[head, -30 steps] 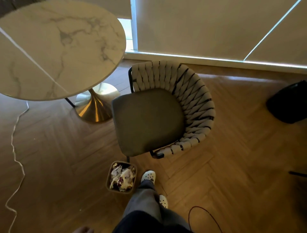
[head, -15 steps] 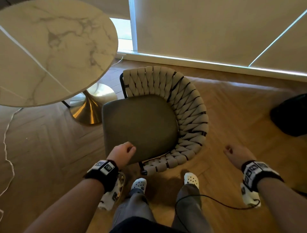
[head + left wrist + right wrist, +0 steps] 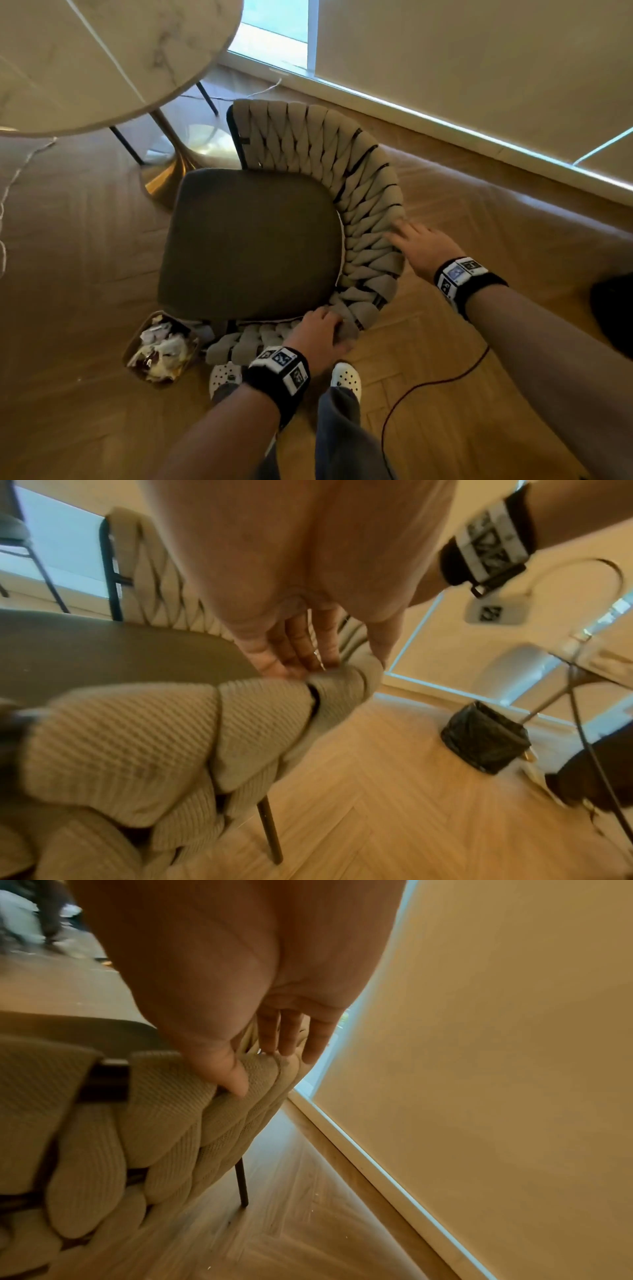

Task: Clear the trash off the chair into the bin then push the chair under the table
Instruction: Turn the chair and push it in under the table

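With trash already in the bin (image 3: 161, 349) lower left, both hands take the chair (image 3: 250, 240) backrest at centre — left hand (image 3: 318, 334) fingers curled over it, right hand (image 3: 421, 246) fingers spread — likely to push it under the tabletop (image 3: 85, 51).

Chair (image 3: 250, 240) with dark grey seat cushion, bare of trash, and curved beige woven backrest, upright on the floor beside the round marble worktop (image 3: 102, 51). Small bin (image 3: 161, 349) at the seat's near-left corner, filled with crumpled trash (image 3: 161, 347).

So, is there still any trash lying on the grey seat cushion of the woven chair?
No, the grey seat cushion is bare.
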Demonstrator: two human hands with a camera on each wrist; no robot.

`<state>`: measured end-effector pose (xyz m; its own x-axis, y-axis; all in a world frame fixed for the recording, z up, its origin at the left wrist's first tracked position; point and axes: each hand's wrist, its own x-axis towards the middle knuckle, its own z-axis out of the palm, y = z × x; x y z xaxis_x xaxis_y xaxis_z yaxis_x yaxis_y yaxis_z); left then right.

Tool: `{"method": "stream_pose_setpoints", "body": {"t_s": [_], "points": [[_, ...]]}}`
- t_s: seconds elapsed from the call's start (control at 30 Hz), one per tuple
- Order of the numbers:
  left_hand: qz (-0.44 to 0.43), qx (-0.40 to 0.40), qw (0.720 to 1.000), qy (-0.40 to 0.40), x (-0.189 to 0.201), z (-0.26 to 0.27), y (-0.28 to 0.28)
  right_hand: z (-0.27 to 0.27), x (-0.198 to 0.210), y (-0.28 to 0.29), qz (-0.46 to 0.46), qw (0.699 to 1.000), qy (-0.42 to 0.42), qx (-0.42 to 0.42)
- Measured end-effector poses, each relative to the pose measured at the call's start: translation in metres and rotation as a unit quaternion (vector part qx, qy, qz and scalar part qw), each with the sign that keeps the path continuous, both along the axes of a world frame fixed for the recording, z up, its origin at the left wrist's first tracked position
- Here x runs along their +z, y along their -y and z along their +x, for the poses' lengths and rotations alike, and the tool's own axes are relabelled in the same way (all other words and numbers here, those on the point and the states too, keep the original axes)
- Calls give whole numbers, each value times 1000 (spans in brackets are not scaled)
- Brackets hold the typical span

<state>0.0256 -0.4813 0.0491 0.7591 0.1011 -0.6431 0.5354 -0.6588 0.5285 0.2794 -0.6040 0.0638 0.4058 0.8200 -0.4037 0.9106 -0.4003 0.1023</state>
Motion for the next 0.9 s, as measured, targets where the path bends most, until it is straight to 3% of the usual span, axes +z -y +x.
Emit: {"method": "stream_pose_setpoints", "body": {"t_s": [0.2,0.33,0.57,0.9], "points": [[48,-72,996,-35,-37,3,11,31,-42,-20,-12,988,59,145],[51,-90,994,-27,-36,2,10,35,-37,-27,-1,980,56,191],[66,-140,987,-52,-28,-22,-26,0,-27,-33,-4,987,49,155],[169,-264,949,-43,-15,-118,-158,-147,-20,-65,-17,997,29,76]]}}
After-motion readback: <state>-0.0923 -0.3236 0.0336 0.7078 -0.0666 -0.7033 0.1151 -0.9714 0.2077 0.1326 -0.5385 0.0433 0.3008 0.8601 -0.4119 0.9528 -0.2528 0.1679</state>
